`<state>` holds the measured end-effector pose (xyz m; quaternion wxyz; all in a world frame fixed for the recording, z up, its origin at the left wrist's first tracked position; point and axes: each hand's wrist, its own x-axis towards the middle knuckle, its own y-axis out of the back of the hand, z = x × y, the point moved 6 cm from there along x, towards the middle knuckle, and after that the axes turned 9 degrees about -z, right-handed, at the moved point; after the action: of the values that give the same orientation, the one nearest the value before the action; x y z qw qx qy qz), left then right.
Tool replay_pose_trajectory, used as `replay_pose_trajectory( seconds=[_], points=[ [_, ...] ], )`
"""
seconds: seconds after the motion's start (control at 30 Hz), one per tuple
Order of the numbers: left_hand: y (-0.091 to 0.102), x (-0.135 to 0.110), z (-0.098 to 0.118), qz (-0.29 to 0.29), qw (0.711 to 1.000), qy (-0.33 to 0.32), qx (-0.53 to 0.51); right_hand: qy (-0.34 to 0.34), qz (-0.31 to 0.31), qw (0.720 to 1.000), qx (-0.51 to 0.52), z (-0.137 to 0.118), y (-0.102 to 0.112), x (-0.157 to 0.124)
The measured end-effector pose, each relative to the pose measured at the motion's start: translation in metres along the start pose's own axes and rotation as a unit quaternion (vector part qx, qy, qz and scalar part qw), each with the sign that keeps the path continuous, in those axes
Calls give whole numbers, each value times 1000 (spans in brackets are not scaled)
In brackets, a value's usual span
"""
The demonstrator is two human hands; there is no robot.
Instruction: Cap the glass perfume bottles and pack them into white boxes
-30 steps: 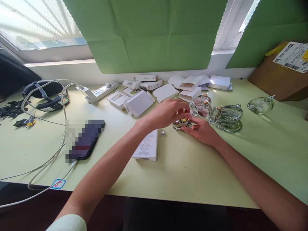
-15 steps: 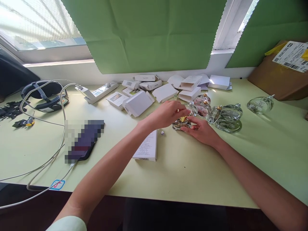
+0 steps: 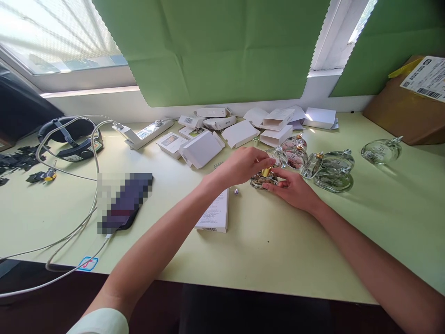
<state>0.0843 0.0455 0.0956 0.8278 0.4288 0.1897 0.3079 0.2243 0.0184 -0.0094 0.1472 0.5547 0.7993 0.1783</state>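
Note:
A small clear glass perfume bottle (image 3: 259, 182) stands on the table between my hands. My left hand (image 3: 246, 165) reaches over it from above, fingers closed round the gold cap (image 3: 266, 172) at its top. Low on the bottle's right side, the thumb and fingers of my right hand (image 3: 295, 189) grip the glass. Part of the bottle is hidden by my fingers. Just left of it lies a tiny silver piece (image 3: 237, 192), and a white printed carton (image 3: 217, 215) lies partly under my left forearm.
Several glass bottles stand or lie to the right, among them a round clear bottle (image 3: 380, 151) farther off. Opened white boxes (image 3: 239, 133) line the back. On the left are a phone (image 3: 127, 202), white cables, a power strip (image 3: 151, 133) and a headset (image 3: 71, 139). A cardboard box (image 3: 405, 109) occupies the back right.
The whole view has shifted slightly, so things appear a little farther right. Both hands keep their places on the bottle and cap, with hardly any visible movement.

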Motion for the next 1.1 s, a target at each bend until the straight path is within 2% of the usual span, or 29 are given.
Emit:
replay_pose_trajectory(
  seconds=[0.1,0.2,0.27,0.33,0.4,0.5,0.63,0.77,1.1],
  points=[
    [8,-3,1,19,999,-14,27,-10,8,1000,-6,4,1,0],
    [28,-10,-12,27,997,17,67,-6,24,1000,-15,6,3,0],
    [39,-17,-29,-24,992,65,109,14,37,999,-20,3,4,0],
    [46,-25,-52,-112,976,125,141,39,42,998,-21,-1,4,0],
    [50,-34,-74,-190,955,182,141,57,43,997,-17,-6,4,0],
    [47,-42,-91,-258,934,219,113,66,39,997,-7,-9,4,0],
    [31,-41,-92,-319,923,197,81,50,41,998,-16,-6,4,0],
    [20,-37,-95,-348,916,192,60,29,50,998,-40,0,5,-1],
    [20,-34,-92,-341,926,152,61,44,56,997,-12,-2,6,-1]
  ],
)
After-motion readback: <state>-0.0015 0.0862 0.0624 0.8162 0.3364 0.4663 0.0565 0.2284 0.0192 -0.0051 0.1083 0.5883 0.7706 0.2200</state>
